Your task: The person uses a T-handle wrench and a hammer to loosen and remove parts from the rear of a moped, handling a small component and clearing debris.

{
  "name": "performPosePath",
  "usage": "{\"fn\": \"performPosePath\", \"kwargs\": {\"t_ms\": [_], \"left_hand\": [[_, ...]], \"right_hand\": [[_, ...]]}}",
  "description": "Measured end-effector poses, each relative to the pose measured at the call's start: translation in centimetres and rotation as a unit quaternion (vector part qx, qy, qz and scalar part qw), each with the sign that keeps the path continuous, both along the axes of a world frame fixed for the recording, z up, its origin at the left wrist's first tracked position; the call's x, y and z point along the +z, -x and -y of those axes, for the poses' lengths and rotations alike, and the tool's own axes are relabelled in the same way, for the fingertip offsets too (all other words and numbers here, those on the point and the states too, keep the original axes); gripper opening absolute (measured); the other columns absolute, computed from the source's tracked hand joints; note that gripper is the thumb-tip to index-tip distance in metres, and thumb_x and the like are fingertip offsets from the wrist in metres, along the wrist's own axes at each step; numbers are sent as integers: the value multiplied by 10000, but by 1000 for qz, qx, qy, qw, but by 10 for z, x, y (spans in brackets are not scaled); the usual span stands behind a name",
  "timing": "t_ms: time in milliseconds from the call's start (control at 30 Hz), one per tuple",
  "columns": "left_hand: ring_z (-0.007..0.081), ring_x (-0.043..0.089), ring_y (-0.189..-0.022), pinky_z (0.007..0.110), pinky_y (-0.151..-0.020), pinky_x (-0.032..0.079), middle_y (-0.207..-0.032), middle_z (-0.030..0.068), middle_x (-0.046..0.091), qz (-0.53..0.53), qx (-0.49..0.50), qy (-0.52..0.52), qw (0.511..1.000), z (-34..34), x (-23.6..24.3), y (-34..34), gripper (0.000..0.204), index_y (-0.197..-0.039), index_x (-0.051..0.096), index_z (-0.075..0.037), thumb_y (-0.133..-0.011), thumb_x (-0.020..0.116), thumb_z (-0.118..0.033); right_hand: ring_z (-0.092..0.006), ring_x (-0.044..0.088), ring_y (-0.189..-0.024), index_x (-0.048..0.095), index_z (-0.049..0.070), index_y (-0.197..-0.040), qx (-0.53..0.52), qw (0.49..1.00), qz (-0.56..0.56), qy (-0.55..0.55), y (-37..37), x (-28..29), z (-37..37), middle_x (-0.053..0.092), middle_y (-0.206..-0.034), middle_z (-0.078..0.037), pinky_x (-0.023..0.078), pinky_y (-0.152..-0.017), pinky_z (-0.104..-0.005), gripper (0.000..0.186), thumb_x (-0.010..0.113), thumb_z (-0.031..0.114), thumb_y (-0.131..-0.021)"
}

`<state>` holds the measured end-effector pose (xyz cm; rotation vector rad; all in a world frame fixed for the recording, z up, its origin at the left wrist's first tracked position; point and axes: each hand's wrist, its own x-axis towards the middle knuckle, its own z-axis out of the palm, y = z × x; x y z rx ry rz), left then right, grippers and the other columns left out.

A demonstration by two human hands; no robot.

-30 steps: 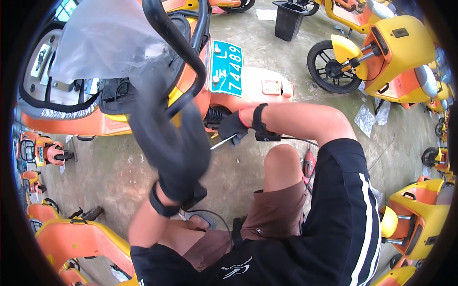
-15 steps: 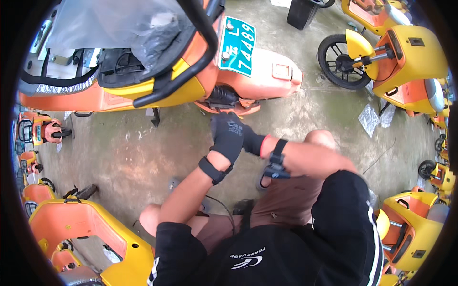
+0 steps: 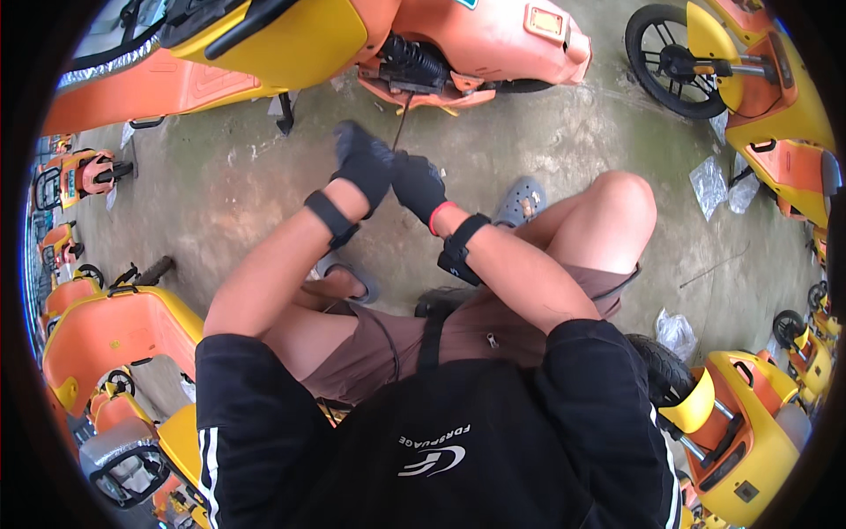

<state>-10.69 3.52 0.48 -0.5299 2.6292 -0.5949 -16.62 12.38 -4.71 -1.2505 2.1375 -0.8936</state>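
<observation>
My right hand [image 3: 419, 185], in a dark work glove, is closed around the near end of a thin dark rod [image 3: 403, 123]. The rod slants up to the underside of an orange and yellow scooter [image 3: 493, 40], below a black coil shock absorber [image 3: 414, 60]. What the rod's far end meets is too small to make out. Just left of it is my left hand [image 3: 363, 166], gloved alike, close beside the right. Its fingertips are smeared by motion, so I cannot tell whether it grips anything.
I crouch on a stained concrete floor [image 3: 256, 229]. The scooter's kickstand [image 3: 285, 115] hangs left of my hands. Another scooter's front wheel [image 3: 674, 62] stands at far right. Scooter bodies [image 3: 132, 335] flank me, and plastic wrapping [image 3: 708, 187] lies at right.
My view has tipped, so the scooter sits higher in it. My hands, earlier overlapping near the scooter's lower edge, are now nearer me and side by side, with the rod showing.
</observation>
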Motion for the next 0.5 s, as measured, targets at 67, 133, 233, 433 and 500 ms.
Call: {"fn": "performPosePath", "kwargs": {"t_ms": [67, 133, 233, 433, 500], "left_hand": [[294, 626, -684, 467, -645, 435, -667, 103, 642, 40, -107, 52, 992, -7, -12, 15, 171, -669, 674, -140, -720, 550, -246], [287, 628, -690, 441, -637, 449, -665, 116, 639, 8, -105, -49, 993, -6, 13, 14, 181, -661, 670, -131, -720, 550, -252], [295, 629, -722, 396, -642, 478, -737, 141, 631, -43, -65, -170, 982, -6, 34, 19, 211, -795, 658, -80, -730, 547, -248], [317, 616, -734, 405, -642, 478, -774, 146, 632, -193, -19, -204, 960, 15, 16, -14, 291, -914, 630, -96, -773, 554, -338], [321, 612, -673, 429, -591, 476, -701, 171, 623, -222, 68, -242, 942, 9, 14, -7, 365, -786, 604, -73, -828, 513, -423]], "right_hand": [[-384, 596, -744, 571, 43, -865, -28, 998, 47, 12, -1, -8, -3, 610, -798, -218, 469, -657, -456, 244, 401, 218, -861], [-376, 598, -766, 577, 35, -854, -19, 999, 30, 36, -3, -10, -5, 617, -808, -205, 473, -680, -448, 236, 408, 200, -850], [-379, 594, -802, 596, 23, -833, -59, 998, -7, 33, 6, -24, -1, 619, -823, -205, 470, -720, -446, 264, 420, 220, -839], [-365, 585, -770, 593, 50, -818, -156, 974, -16, 165, 45, 11, 14, 603, -798, -178, 451, -687, -473, 234, 541, 267, -750], [-316, 571, -858, 580, 80, -874, -84, 948, -203, 229, 94, 14, 15, 589, -879, -137, 441, -715, -437, 224, 553, 232, -712]]}}
